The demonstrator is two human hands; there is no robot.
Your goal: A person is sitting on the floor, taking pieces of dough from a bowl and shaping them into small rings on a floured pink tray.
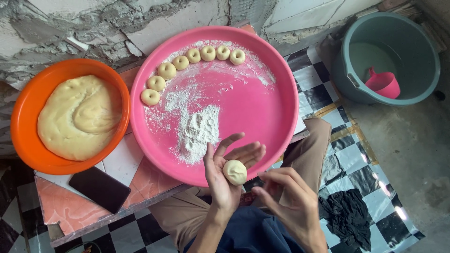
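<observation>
**Fingers cup one dough ball above the near rim of the pink tray**

Fingers (241, 151) of my left hand (225, 173) spread loosely upward, palm open to the camera, cradling a small pale dough ball (235, 172) that sits in the hollow of the palm rather than being squeezed. My right hand (288, 199) hovers just beside it at about 4 o'clock, fingers curled and relaxed, holding nothing and not quite touching the ball as far as I can tell.

The ball lies over the 6 o'clock edge of the pink tray (276, 126). On that tray, seven shaped dough pieces (187, 63) run in an arc along the rim from 9 o'clock round to 12, each with a dimple on top. A flour heap (199, 129) lies near the tray's middle, toward 7 o'clock from centre.

To do this step well, I judge the ball wants light, even pressure between both palms (too hard and it flattens unevenly), and its surface looks dry enough that a little flour should stop it sticking. Keeping its size close to the seven already set would keep the row uniform.

Away at 9 o'clock, the orange bowl (23, 117) holds the main dough mass (77, 117); a dark phone (99, 188) lies on the tile at 7 o'clock. A grey bucket (424, 56) with a pink scoop (384, 84) stands at 2 o'clock.
</observation>
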